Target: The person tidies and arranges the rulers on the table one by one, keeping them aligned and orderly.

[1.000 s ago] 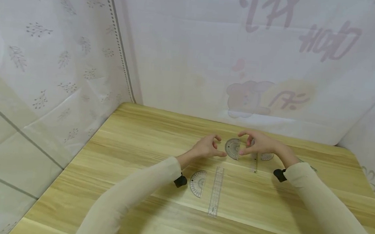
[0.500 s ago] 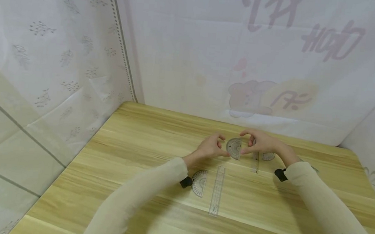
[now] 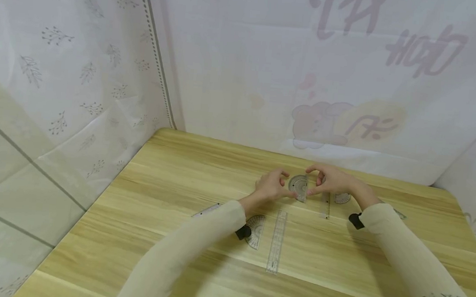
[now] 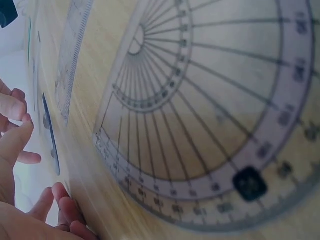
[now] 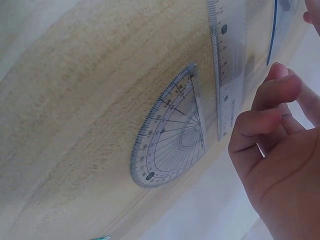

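Observation:
A clear protractor [image 3: 298, 186] lies near the table's back edge between the two hands, its straight side toward the right. My left hand [image 3: 270, 186] is at its left, the thumb overlapping its lower rounded edge in the head view. At its straight side my right hand [image 3: 333, 179] curves loosely, thumb and index finger apart. The left wrist view shows this protractor [image 4: 51, 135] almost edge-on, beside the left hand [image 4: 25, 220]. Under the right hand lies a short clear ruler [image 3: 325, 205], partly covered. A second protractor [image 3: 341, 198] is right of that, partly hidden by the wrist.
Nearer me lie another protractor [image 3: 255, 232], overlapped by the left wrist camera [image 3: 243, 232], and a longer clear ruler [image 3: 276, 241]. A clear straight-edged piece [image 3: 207, 209] shows beside the left sleeve, and a greenish tip [image 3: 400, 214] beyond the right sleeve. Printed cloth [image 3: 236, 73] walls the table [image 3: 140, 196].
My left hand has moved right, its thumb now overlapping the far protractor. The left sleeve has uncovered a clear piece at left. The right hand and protractors stay about where they were.

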Motion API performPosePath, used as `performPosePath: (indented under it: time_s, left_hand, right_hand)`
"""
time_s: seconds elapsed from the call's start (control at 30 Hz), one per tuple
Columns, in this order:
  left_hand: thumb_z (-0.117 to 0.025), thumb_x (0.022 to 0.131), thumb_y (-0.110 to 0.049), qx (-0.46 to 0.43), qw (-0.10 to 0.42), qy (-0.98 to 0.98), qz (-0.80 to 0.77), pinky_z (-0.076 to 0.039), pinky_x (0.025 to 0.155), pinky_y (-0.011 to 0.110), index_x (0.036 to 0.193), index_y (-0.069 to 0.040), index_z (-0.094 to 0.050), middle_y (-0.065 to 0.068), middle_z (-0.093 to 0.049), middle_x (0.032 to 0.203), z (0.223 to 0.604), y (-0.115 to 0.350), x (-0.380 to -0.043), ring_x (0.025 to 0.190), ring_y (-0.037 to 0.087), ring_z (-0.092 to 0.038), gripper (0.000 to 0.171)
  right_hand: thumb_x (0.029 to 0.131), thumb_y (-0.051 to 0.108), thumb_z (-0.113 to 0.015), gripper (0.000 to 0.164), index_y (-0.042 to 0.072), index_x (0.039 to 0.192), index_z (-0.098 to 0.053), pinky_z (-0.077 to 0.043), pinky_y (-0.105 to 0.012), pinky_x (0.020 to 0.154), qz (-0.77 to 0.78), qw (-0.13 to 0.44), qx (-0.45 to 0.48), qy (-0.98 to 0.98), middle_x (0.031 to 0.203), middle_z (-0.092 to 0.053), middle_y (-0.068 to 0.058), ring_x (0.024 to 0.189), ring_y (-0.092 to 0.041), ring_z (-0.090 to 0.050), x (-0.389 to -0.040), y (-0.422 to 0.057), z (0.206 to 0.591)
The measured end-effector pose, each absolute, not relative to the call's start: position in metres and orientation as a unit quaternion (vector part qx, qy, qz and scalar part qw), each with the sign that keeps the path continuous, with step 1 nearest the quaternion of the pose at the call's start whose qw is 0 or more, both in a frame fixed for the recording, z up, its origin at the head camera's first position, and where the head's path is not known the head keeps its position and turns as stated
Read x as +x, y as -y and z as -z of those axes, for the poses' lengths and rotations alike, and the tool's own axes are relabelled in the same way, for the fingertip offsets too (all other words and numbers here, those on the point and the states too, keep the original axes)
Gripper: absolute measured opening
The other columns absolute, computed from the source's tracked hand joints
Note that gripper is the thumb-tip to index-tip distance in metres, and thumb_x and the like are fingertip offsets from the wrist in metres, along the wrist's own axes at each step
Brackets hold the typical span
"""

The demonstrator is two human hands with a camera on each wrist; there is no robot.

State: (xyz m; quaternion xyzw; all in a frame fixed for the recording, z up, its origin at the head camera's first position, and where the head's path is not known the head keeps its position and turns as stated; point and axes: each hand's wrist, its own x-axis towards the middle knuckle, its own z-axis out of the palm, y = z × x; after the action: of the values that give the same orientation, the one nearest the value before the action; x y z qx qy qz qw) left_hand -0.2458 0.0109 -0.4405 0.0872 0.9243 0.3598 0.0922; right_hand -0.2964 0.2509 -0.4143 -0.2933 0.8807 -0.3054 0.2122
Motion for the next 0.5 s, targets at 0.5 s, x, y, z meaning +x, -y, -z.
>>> performPosePath:
  time_s: [0.5]
  left_hand:
    - [-0.092,0.075,-0.039,0.091,0.074,-0.897,-0.426,-0.028,0.085,0.039,0.137,-0.02,-0.062,-0.006,-0.062,0.095,0.4504,-0.0095,-0.248,0.085,0.011,-0.054,0.072]
  right_hand:
    - [0.089,0.019,-0.082,0.067,-0.004,0.143,-0.049,-0.042,-0.033,0.064,0.321,0.211,-0.28,-0.88,0.088,-0.055,-0.011,0.071,-0.022,-0.048,-0.3005,-0.2537,0.417]
